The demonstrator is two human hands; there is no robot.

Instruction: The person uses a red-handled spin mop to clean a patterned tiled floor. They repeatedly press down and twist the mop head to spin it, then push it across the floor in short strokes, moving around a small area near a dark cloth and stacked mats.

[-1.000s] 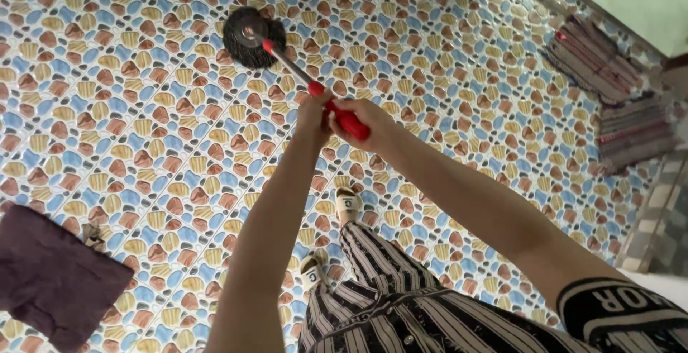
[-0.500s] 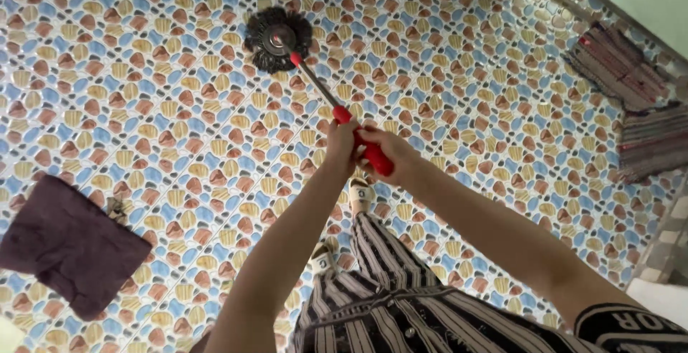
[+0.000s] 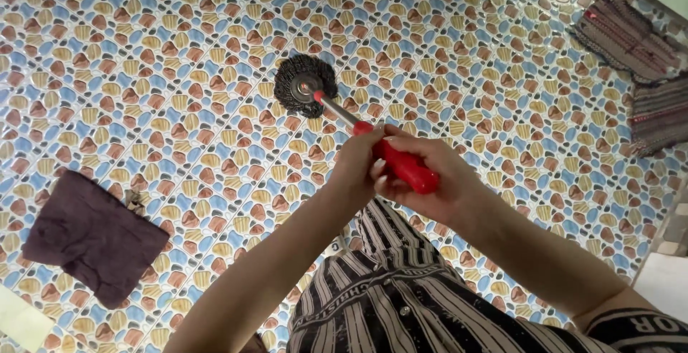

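— Mop handle (image 3: 403, 167): glossy red plastic, smooth. Shaft (image 3: 339, 113) below it?
— Bare metal, shiny. Mop head (image 3: 305, 85): dark stringy cloth, matt and shaggy, round a glinting metal hub.
— Floor (image 3: 143, 73)?
— Glazed tile, pebble-patterned, slightly glossy, with raised-looking relief.
— Dark rag (image 3: 92, 236) on it?
— Soft matt cloth, brownish purple, rumpled. Striped mats (image 3: 631, 37) far right: coarse woven fabric, dull.
— Clothing (image 3: 401, 296)?
— Thin striped fabric, smooth.
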